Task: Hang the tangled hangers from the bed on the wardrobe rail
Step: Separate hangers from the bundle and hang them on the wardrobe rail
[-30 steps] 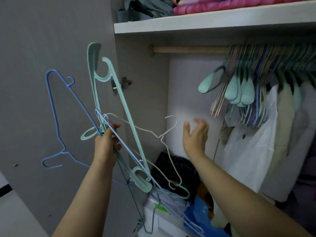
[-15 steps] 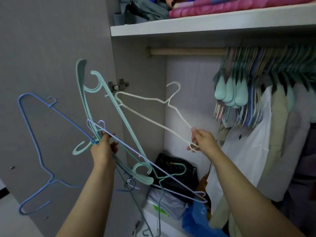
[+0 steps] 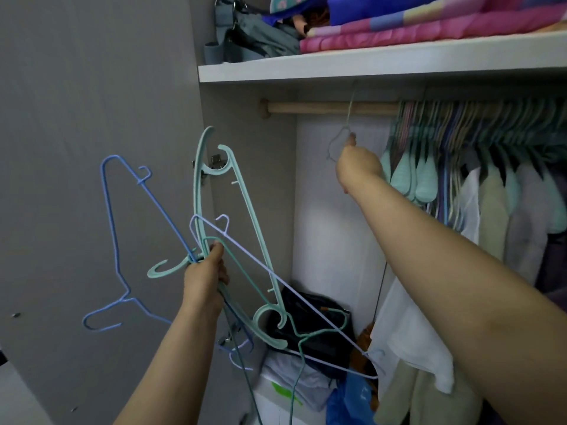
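— What colours are in the bunch beside the grey wardrobe door point(image 3: 92, 118)?
— A blue wire hanger point(image 3: 115, 240), a wide mint-green plastic hanger point(image 3: 245, 222), a lilac wire hanger point(image 3: 276, 273) and a darker teal one point(image 3: 299, 338).
— And on the pale wooden rail point(image 3: 331, 107)?
— Mint, lilac and pinkish hangers point(image 3: 460, 133), over white and beige garments point(image 3: 491, 216).
— Above the rail?
— A white shelf point(image 3: 368, 67) with a pink quilt point(image 3: 429, 29) patched in blue and yellow checks, beside a grey-green bag point(image 3: 254, 35).
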A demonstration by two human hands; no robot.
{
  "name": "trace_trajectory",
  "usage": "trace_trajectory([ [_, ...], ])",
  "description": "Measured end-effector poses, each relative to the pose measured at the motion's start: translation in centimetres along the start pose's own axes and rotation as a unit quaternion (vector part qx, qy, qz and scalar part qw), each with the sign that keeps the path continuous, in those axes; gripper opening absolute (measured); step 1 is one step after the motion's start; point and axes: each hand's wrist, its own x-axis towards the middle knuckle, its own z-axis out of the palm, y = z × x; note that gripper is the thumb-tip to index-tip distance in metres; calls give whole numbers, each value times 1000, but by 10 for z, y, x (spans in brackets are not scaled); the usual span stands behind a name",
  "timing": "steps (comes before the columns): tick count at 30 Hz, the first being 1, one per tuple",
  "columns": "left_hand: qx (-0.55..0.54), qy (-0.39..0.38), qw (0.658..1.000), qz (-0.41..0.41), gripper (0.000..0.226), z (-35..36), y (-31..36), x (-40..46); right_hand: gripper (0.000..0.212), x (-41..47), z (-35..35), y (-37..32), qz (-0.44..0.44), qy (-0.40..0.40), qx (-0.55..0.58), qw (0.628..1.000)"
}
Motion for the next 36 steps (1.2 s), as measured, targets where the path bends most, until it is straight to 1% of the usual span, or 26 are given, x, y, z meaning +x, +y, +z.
trace_trajectory([
  [3, 7, -24, 1000, -5, 25, 2, 0, -2, 57, 15, 6, 6, 34, -46, 7, 998],
  [7, 10, -42, 999, -5, 25, -3, -1, -1, 54, 25, 21, 33, 100, -9, 37, 994],
  [9, 3, -46, 999, -8, 25, -4, -3, 1, 53, 13, 22, 47, 126, 7, 47, 991],
  [10, 0, -45, 999, -11, 26, -5, -4, 2, 54, 2, 21, 51, 124, 17, 42, 991],
  [13, -7, -34, 999, -22, 25, -7, -10, 4, 66, -46, 27, 59, 86, 47, 30, 995],
  [16, -26, -9, 999, -27, 24, -8, -15, 7, 73, -99, 51, 60, 25, 134, 72, 988],
  [17, -28, 3, 999, -28, 24, -8, -16, 8, 72, -114, 63, 60, -2, 145, 78, 986],
  [18, -28, 15, 999, -25, 24, -8, -17, 9, 71, -126, 76, 61, -30, 128, 85, 988],
  [19, -27, 26, 999, -19, 25, -8, -18, 10, 72, -137, 89, 63, -59, 79, 98, 990],
  [20, -23, 36, 999, -10, 25, -8, -19, 10, 75, -145, 103, 66, -92, 3, 111, 990],
  [21, -15, 45, 999, -3, 26, -9, -20, 10, 78, -152, 115, 68, -126, -91, 120, 981],
  [22, -4, 51, 999, 1, 27, -9, -21, 11, 80, -158, 125, 71, -154, -181, 120, 964],
  [23, 7, 54, 998, 4, 27, -10, -22, 12, 80, -164, 132, 73, -175, -246, 111, 947],
  [24, 18, 52, 998, 3, 26, -11, -23, 13, 79, -168, 137, 74, -190, -278, 100, 936],
  [25, 30, 44, 999, -1, 25, -12, -25, 15, 75, -172, 139, 73, -194, -284, 103, 933],
  [26, 44, 31, 999, -8, 23, -12, -28, 17, 71, -174, 141, 70, -189, -276, 130, 933],
  [28, 65, -6, 998, -24, 22, -10, -35, 16, 63, -179, 138, 55, -180, -249, 219, 926],
  [30, 92, -54, 993, -45, 24, -4, -44, 8, 59, -180, 133, 31, -203, -198, 277, 918],
  [32, 95, -116, 986, -67, 24, 2, -50, -5, 57, -179, 128, 4, -197, -171, 341, 903],
  [34, 66, -173, 977, -102, 31, 4, -54, -13, 50, -174, 122, -16, -167, -161, 380, 895],
  [36, 42, -227, 963, -137, 46, 4, -55, -16, 48, -168, 121, -24, -161, -144, 385, 897],
])
